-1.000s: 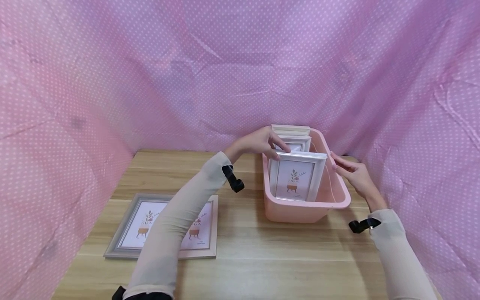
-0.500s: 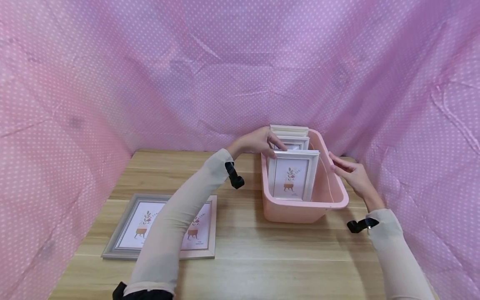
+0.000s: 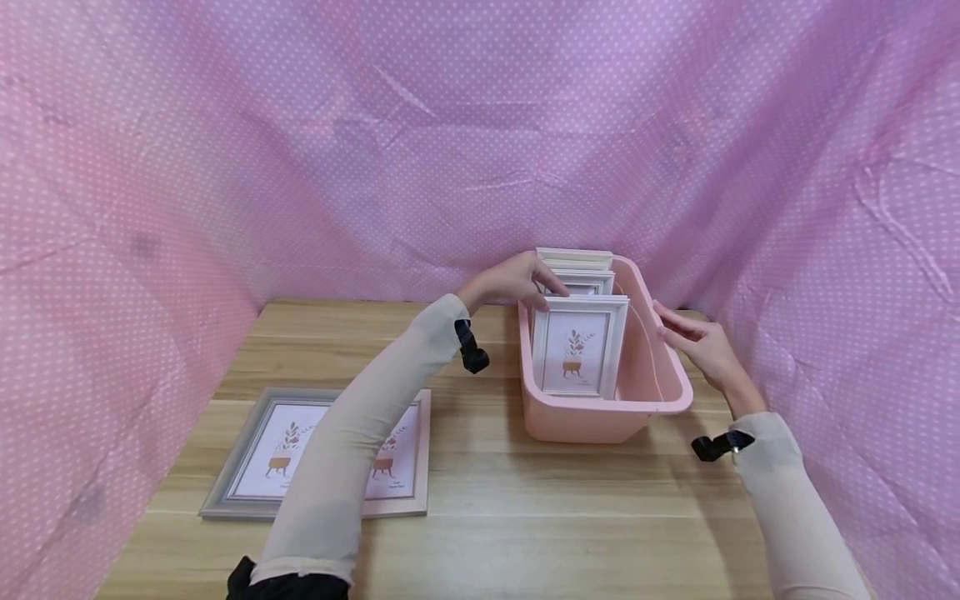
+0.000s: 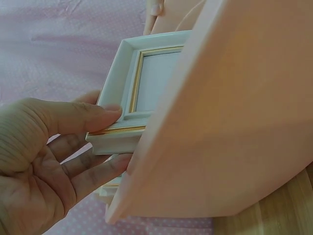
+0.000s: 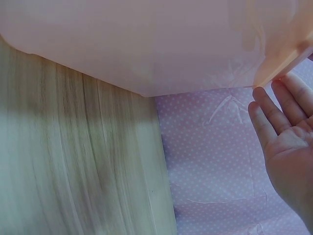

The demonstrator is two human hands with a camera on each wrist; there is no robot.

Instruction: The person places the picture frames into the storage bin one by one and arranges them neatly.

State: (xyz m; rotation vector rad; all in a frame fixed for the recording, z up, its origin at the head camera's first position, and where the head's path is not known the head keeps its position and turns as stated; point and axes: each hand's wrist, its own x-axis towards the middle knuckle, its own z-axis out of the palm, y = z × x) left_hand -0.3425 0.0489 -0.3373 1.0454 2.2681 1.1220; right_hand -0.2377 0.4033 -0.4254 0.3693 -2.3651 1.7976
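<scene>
My left hand (image 3: pixel 517 282) reaches over the left side of a pink plastic bin (image 3: pixel 600 425). Between thumb and fingers it grips the upper left corner of a white photo frame (image 3: pixel 611 350) with a plant print. This frame stands upright in the bin, at the front of a row. The left wrist view shows the left thumb (image 4: pixel 105 115) lying on a white frame (image 4: pixel 110 81) with gold trim. At the bin's right rim, my right hand (image 3: pixel 701 346) holds the edge with its thumb and fingertips; in the right wrist view its fingers (image 5: pixel 274 115) are nearly straight under the rim.
Several more white frames (image 3: pixel 573 258) stand farther back in the bin. On the table's left lie a grey frame (image 3: pixel 236 471) and a cream frame (image 3: pixel 420 462), partly covered by the left sleeve (image 3: pixel 330 458). Pink dotted cloth (image 3: pixel 480 150) hangs behind the wooden table (image 3: pixel 510 533).
The front white frame has shifted left and slightly back within the bin, with my left hand on its corner. My right hand stays at the right rim.
</scene>
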